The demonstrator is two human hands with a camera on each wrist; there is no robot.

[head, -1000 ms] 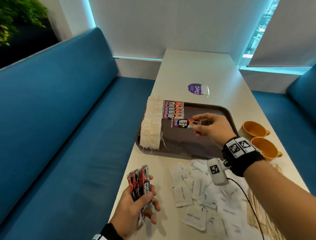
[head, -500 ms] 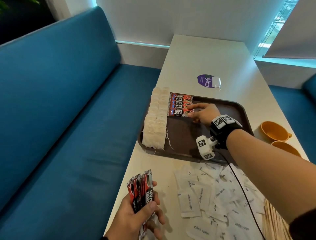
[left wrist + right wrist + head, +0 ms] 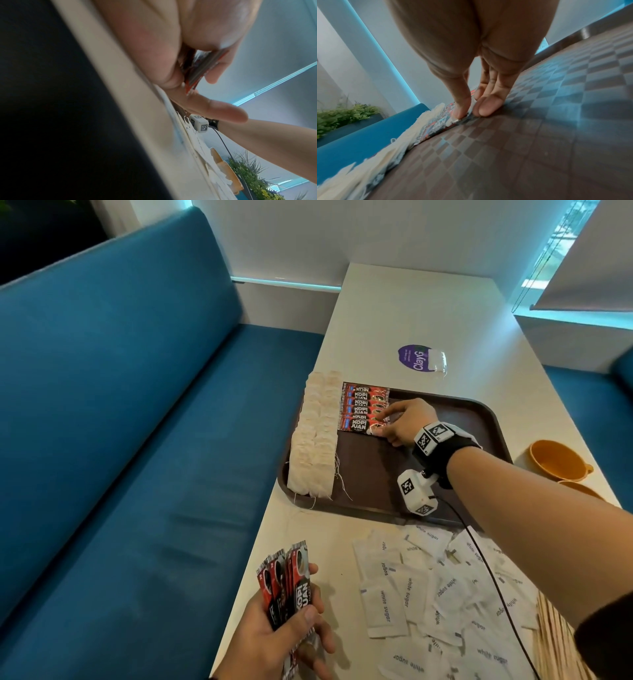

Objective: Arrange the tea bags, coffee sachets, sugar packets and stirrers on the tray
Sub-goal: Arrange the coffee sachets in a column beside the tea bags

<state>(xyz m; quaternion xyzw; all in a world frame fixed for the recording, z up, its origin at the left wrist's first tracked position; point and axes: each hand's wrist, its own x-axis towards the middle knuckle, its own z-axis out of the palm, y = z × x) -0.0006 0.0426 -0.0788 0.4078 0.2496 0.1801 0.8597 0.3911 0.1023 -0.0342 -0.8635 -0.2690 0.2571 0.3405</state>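
The right hand point(image 3: 406, 421) pinches a glossy red rectangular coffee sachet point(image 3: 363, 426) onto the textured brown plastic tray point(image 3: 479, 419), beside soft cream paper tea bags point(image 3: 313, 440). The left hand point(image 3: 274, 642) clasps a fan of red sachets point(image 3: 289, 583) over the smooth white table point(image 3: 411, 313).

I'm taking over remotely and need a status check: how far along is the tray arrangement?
Done: tea bags lined along the tray's left edge, with a column of coffee sachets started beside them.
In hand: the right hand is setting the nearest sachet down; the left hand holds more sachets.
Left: sugar packets and stirrers still lie on the table.
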